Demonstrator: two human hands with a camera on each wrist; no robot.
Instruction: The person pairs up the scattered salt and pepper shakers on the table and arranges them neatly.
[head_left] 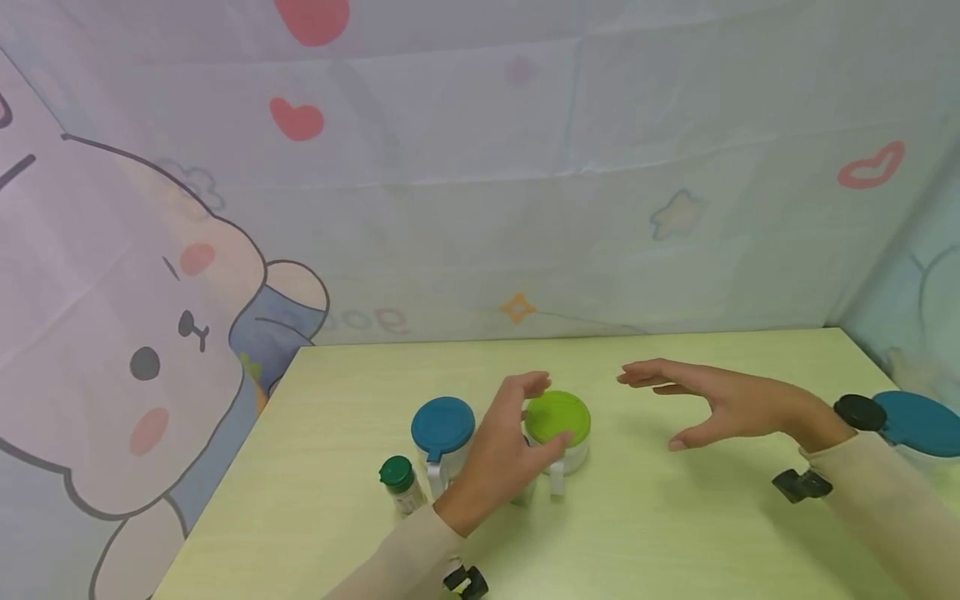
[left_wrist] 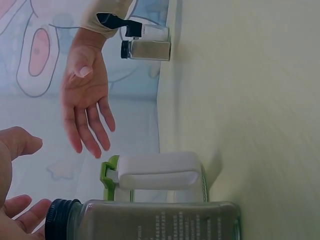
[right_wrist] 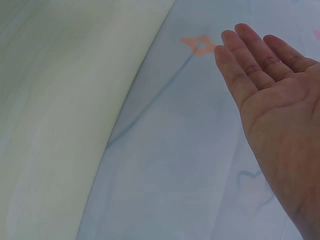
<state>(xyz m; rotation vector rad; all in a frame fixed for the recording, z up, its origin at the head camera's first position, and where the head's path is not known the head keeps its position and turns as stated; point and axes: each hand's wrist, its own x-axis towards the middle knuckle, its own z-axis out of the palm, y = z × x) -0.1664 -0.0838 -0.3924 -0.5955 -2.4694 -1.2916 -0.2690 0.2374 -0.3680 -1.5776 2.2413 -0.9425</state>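
My left hand (head_left: 501,443) hovers in the head view with its fingers bowed and thumb spread, holding nothing. Under and beside it stands a glass jar (left_wrist: 150,222) with a black screw cap, mostly hidden by the hand in the head view; the left wrist view shows the fingertips close to that cap. Just beyond the jar is a white handled canister with a lime green lid (head_left: 558,417), partly overlapped by the same hand. My right hand (head_left: 727,406) is in the air to the right, fingers extended, thumb apart and palm bare in the right wrist view (right_wrist: 280,110).
A blue-lidded white canister (head_left: 442,427) and a small green-capped shaker (head_left: 397,473) stand left of the left hand. By the right forearm are a black-capped jar (head_left: 859,412) and another blue-lidded container (head_left: 921,422). A printed cloth (head_left: 465,208) hangs behind the pale table (head_left: 337,400).
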